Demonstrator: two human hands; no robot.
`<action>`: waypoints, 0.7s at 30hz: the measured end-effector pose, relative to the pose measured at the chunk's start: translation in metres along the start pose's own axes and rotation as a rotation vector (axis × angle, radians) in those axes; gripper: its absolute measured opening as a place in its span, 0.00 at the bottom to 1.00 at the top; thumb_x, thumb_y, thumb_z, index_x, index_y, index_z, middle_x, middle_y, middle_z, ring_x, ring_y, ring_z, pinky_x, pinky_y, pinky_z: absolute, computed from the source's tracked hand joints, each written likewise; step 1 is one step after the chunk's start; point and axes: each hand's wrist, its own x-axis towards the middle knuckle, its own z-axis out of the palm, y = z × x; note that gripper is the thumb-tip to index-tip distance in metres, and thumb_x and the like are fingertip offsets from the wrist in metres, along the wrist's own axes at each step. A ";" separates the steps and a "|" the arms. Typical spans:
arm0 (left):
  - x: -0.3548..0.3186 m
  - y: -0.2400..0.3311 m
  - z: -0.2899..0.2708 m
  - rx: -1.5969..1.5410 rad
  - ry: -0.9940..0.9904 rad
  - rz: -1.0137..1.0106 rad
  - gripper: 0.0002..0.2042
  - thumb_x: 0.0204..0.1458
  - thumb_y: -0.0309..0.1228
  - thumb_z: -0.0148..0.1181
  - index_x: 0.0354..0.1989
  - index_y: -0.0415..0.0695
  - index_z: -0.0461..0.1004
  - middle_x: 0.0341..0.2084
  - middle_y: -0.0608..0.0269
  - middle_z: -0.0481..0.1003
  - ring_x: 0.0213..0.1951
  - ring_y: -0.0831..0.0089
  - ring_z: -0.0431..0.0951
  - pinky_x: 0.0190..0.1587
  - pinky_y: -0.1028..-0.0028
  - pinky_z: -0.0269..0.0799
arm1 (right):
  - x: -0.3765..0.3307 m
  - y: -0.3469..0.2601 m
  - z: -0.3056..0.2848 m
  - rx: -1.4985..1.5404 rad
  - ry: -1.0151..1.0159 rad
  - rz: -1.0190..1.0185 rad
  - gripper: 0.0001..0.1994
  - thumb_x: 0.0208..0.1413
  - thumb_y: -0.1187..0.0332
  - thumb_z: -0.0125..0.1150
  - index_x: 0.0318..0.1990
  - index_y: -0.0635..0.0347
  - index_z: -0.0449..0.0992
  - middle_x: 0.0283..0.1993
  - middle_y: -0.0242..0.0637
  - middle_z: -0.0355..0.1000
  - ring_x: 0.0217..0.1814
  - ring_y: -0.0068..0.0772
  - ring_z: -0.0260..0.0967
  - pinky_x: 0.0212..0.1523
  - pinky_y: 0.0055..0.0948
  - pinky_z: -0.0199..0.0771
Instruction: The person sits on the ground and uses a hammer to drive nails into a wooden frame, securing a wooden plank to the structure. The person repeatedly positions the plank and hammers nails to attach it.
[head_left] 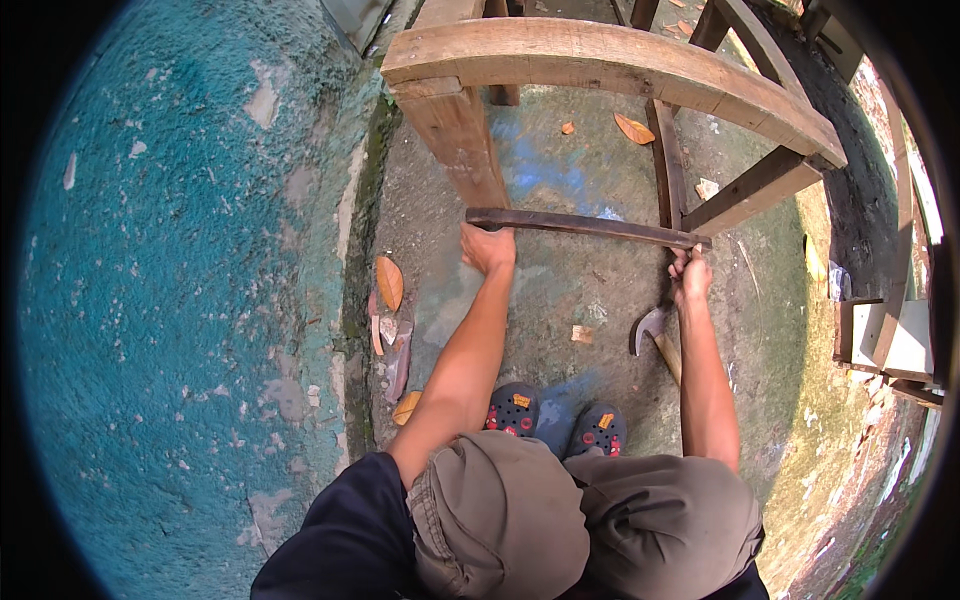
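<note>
A narrow dark wooden strip [590,225] spans the lower front of a wooden frame [610,60], from its left leg [460,150] to its right leg [755,190]. My left hand [488,248] is closed around the strip's left end, fingers partly hidden beneath it. At the other end, my right hand [690,272] has its fingers curled up against the strip, just below the right leg. Whether the strip is fastened to the legs I cannot tell. On the ground beside my right forearm lies a hammer [652,325], its wooden handle partly covered by the arm.
A rough teal wall [180,300] runs along the left. Dry leaves [389,284] and scraps lie at its foot. My clogs [598,428] rest on the concrete floor [560,330] below my knees. More wooden pieces [895,330] stand at the far right.
</note>
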 end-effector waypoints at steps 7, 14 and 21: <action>0.000 0.006 -0.010 -0.031 -0.028 0.097 0.41 0.39 0.36 0.78 0.61 0.42 0.59 0.52 0.48 0.74 0.57 0.50 0.73 0.63 0.50 0.56 | 0.000 -0.001 0.002 0.056 0.033 0.007 0.18 0.74 0.60 0.43 0.41 0.68 0.71 0.30 0.43 0.74 0.18 0.21 0.53 0.20 0.26 0.56; 0.006 -0.006 -0.012 0.017 -0.009 0.208 0.42 0.37 0.38 0.79 0.59 0.39 0.60 0.50 0.48 0.74 0.56 0.49 0.73 0.64 0.51 0.56 | -0.004 0.001 0.002 -0.023 0.009 -0.021 0.17 0.74 0.58 0.41 0.43 0.64 0.69 0.39 0.47 0.78 0.19 0.21 0.54 0.20 0.26 0.58; 0.011 -0.016 -0.004 -0.045 0.018 0.233 0.41 0.36 0.42 0.80 0.56 0.40 0.61 0.48 0.49 0.74 0.55 0.48 0.72 0.63 0.50 0.55 | -0.008 0.006 0.006 0.010 0.064 -0.025 0.14 0.73 0.56 0.46 0.41 0.57 0.68 0.33 0.35 0.72 0.19 0.19 0.51 0.19 0.23 0.52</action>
